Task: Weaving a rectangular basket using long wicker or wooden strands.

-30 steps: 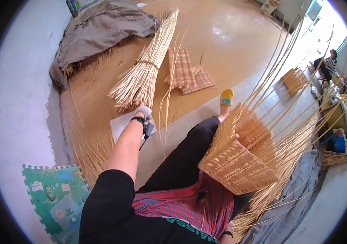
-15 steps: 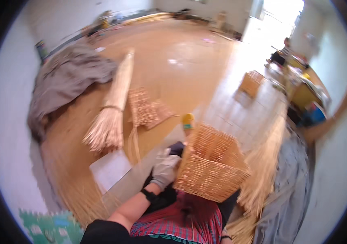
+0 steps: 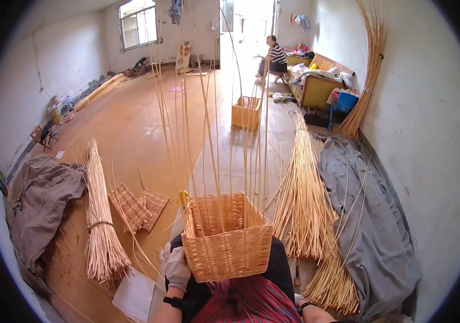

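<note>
A square wicker basket (image 3: 230, 253) rests on my lap, tilted so that its inside shows. Long thin canes (image 3: 216, 145) stand up around it. My left hand (image 3: 177, 268), in a pale work glove, grips the basket's left side; its fingertips are partly hidden. Low at the right, beside my thigh, only a bit of my right hand (image 3: 299, 299) shows past a dark wristband, its fingers out of sight. Red checked cloth (image 3: 246, 299) covers my lap beneath the basket.
Bundles of straw-coloured canes lie left (image 3: 100, 231) and right (image 3: 305, 210). Two woven panels (image 3: 138, 207) lie on the floor. A grey cloth (image 3: 370, 231) spreads at right, a brown cloth (image 3: 44, 204) at left. Farther off stand another basket (image 3: 246, 113) and a seated person (image 3: 274, 56).
The view has lifted and turned toward the doorway. The basket now sits straighter before me, and the tall canes have become visible. My left hand stays at the basket's left side.
</note>
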`<move>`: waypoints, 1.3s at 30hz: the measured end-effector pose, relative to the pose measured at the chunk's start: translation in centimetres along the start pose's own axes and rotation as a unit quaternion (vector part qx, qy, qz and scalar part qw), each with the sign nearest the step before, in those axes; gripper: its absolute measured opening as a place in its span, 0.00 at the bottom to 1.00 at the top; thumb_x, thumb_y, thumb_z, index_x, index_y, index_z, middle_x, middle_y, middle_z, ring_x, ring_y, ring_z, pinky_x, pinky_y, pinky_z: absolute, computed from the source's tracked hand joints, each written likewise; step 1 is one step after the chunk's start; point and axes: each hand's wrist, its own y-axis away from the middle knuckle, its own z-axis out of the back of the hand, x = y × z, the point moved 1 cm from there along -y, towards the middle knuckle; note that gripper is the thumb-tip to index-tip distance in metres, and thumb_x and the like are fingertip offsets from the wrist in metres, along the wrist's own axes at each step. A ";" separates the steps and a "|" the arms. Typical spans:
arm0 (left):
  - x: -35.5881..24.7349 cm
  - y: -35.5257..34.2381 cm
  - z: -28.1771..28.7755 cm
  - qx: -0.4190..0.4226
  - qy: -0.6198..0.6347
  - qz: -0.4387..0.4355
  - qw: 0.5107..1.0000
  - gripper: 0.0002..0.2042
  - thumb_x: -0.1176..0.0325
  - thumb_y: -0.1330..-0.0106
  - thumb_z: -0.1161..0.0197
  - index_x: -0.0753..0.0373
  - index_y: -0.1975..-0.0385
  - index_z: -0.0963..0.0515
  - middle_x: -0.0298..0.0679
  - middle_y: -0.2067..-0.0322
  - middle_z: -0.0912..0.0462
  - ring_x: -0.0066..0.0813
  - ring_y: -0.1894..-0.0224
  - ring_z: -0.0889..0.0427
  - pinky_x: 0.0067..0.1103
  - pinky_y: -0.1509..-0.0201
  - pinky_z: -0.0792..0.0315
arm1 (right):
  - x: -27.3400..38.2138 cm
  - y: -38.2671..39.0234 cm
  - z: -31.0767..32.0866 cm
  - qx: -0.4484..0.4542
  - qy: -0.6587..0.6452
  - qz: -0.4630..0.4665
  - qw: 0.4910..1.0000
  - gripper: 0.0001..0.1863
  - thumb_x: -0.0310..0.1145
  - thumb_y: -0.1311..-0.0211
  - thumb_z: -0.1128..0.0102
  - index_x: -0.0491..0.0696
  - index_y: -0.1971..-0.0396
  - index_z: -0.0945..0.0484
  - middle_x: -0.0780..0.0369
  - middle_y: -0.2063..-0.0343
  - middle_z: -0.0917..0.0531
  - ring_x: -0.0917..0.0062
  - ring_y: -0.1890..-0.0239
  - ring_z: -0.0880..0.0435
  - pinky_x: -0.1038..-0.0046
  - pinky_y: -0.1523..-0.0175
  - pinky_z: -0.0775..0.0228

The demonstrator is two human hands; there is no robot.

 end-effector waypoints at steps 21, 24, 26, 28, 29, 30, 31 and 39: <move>-0.4 0.0 0.0 -0.020 -0.019 -0.013 1.000 0.14 0.62 0.35 0.40 0.51 0.51 0.17 0.36 0.51 0.15 0.52 0.32 0.30 0.48 0.24 0.51 | -2.2 -3.7 -1.4 -0.033 -0.048 0.082 0.995 0.34 0.60 0.34 0.49 0.47 0.43 0.19 0.53 0.44 0.17 0.62 0.46 0.19 0.61 0.43 0.29; -0.4 0.1 0.0 -0.020 -0.013 -0.014 1.000 0.14 0.63 0.35 0.41 0.51 0.52 0.17 0.36 0.51 0.15 0.52 0.33 0.30 0.48 0.23 0.51 | -1.2 -2.1 -0.6 -0.017 -0.046 0.042 0.998 0.34 0.60 0.34 0.49 0.47 0.42 0.20 0.52 0.44 0.17 0.62 0.45 0.19 0.61 0.42 0.29; -0.4 0.1 -0.1 -0.022 -0.016 -0.011 1.000 0.14 0.63 0.35 0.41 0.51 0.52 0.17 0.36 0.51 0.15 0.51 0.33 0.30 0.48 0.23 0.51 | -0.3 -0.8 0.0 -0.014 -0.041 0.025 0.999 0.34 0.60 0.34 0.49 0.47 0.42 0.20 0.52 0.43 0.17 0.61 0.44 0.19 0.61 0.41 0.29; -0.3 0.1 -0.3 -0.025 -0.016 -0.012 0.999 0.13 0.63 0.35 0.41 0.51 0.52 0.17 0.36 0.51 0.15 0.51 0.33 0.30 0.48 0.23 0.51 | 0.5 0.1 0.4 -0.021 -0.043 0.049 0.998 0.34 0.60 0.34 0.49 0.47 0.41 0.21 0.52 0.43 0.17 0.61 0.44 0.19 0.61 0.41 0.29; -0.2 0.2 -0.4 -0.025 -0.018 -0.015 0.999 0.14 0.64 0.35 0.41 0.51 0.52 0.17 0.35 0.51 0.15 0.51 0.33 0.30 0.48 0.23 0.51 | 0.7 0.3 0.5 -0.031 -0.055 0.026 0.998 0.35 0.60 0.34 0.49 0.47 0.41 0.21 0.51 0.43 0.18 0.61 0.44 0.19 0.62 0.41 0.29; -0.2 0.2 -0.4 -0.026 -0.016 -0.022 0.999 0.14 0.64 0.36 0.41 0.51 0.52 0.17 0.35 0.51 0.15 0.51 0.33 0.30 0.48 0.23 0.51 | 0.8 0.4 0.5 -0.027 -0.047 0.052 0.997 0.35 0.60 0.34 0.49 0.47 0.41 0.21 0.51 0.43 0.18 0.61 0.44 0.19 0.62 0.41 0.29; -0.2 0.2 -0.4 -0.025 -0.020 -0.016 0.999 0.14 0.64 0.36 0.41 0.51 0.52 0.17 0.35 0.51 0.15 0.51 0.33 0.30 0.48 0.23 0.51 | 0.8 0.3 0.4 -0.020 -0.049 0.046 0.998 0.35 0.61 0.34 0.50 0.47 0.41 0.21 0.51 0.43 0.18 0.61 0.44 0.19 0.62 0.41 0.29; -0.5 0.2 -0.4 -0.009 -0.020 -0.005 1.000 0.14 0.65 0.37 0.41 0.50 0.52 0.17 0.35 0.51 0.15 0.49 0.33 0.31 0.47 0.23 0.52 | -0.8 -1.0 -0.4 -0.051 -0.041 0.069 0.996 0.29 0.56 0.31 0.49 0.49 0.43 0.19 0.52 0.46 0.16 0.61 0.44 0.19 0.63 0.41 0.29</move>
